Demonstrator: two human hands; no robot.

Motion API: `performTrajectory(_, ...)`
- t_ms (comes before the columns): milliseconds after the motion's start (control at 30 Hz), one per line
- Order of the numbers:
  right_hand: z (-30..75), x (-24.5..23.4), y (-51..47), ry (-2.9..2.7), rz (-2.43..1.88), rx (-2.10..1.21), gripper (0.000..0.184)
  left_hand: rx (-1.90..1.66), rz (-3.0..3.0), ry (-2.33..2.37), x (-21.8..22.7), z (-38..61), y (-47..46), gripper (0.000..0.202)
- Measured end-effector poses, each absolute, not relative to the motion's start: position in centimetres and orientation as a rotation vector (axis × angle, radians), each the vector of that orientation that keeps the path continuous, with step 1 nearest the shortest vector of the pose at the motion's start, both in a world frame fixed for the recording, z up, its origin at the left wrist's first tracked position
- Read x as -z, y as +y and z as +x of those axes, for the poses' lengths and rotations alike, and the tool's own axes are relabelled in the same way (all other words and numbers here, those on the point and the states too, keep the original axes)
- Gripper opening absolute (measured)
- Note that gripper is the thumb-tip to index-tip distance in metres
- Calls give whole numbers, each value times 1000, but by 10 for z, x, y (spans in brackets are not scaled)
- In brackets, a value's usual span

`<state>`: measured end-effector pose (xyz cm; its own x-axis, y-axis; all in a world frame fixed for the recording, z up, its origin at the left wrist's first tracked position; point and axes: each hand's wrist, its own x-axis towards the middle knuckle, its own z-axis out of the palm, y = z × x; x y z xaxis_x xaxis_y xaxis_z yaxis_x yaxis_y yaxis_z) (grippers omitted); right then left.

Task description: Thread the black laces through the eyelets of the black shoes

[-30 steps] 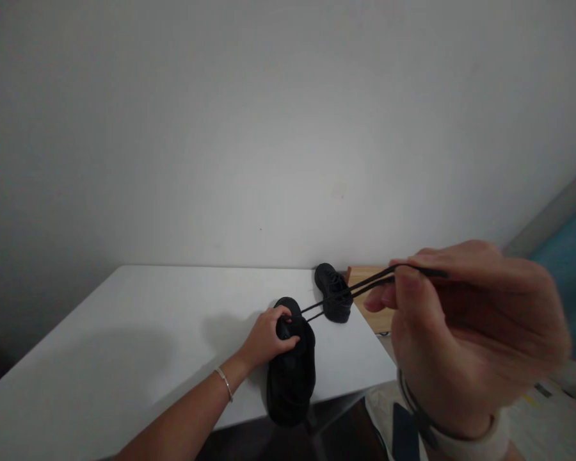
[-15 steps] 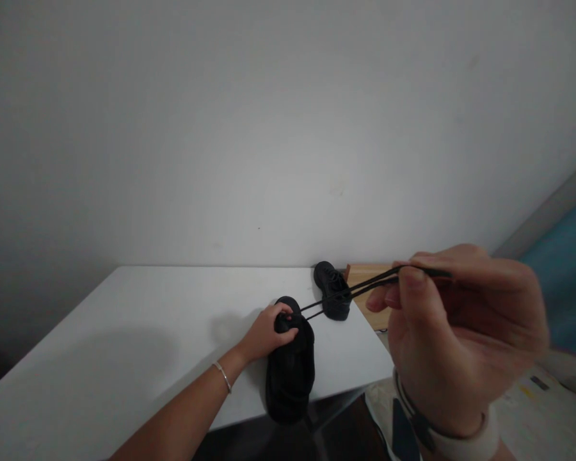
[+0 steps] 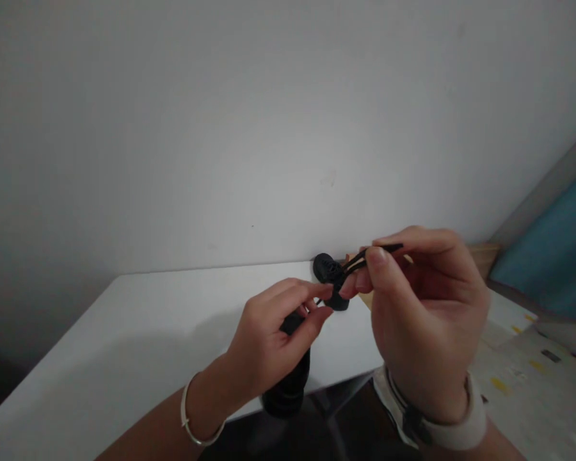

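My right hand is closed, with the ends of two black shoelaces pinched between thumb and fingers, raised above the table's right side. From there the laces slope down to the left toward a black shoe. Beside the laces is my left hand, its thumb and index fingertips apart. It covers the shoe's upper front, so the lacing there is hidden. The shoe's heel end is at the near edge of the white table. Behind the laces, a second black shoe stands near the wall, partly hidden.
The white table meets a pale wall at its back. Light wooden boards show behind my right hand. A blue curtain hangs at the far right, above a light patterned floor covering.
My left hand has let go of the shoe's front and risen toward the laces, its fingers parting. My right hand has moved left with the lace ends, bringing both hands closer together.
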<state>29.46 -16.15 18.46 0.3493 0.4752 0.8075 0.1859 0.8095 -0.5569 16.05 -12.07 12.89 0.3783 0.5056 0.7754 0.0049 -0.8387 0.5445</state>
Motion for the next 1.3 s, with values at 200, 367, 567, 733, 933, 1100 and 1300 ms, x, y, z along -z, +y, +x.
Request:
performTrajectory(200, 294, -177, -169, -1209, -649, -329, 14, -1400, 2217, 554, -138, 180, -123, 13)
performTrajectory(367, 303, -172, -168, -1183, -614, -461, 12, -1314, 2112, 553, -146, 184, -126, 16)
performTrajectory(567, 323, -167, -164, -1098, -625, -478, 5, -1429, 1939, 577, -141, 171, -113, 18)
performTrajectory(733, 337, -164, -163, -969, -646, -518, 7, -1600, 1592, 524, -131, 153, -93, 20)
performTrajectory(933, 380, -147, -161, -825, -616, -486, 20, -1675, 1123, 550, -115, 100, -44, 12)
performTrajectory(1100, 434, -108, -148, -669, -692, -595, 31, -1669, 968, 560, -82, 56, -8, 13)
performTrajectory(1300, 483, -45, -133, -633, -862, -471, 39, -1725, 1002, 831, -24, 31, 7, 18)
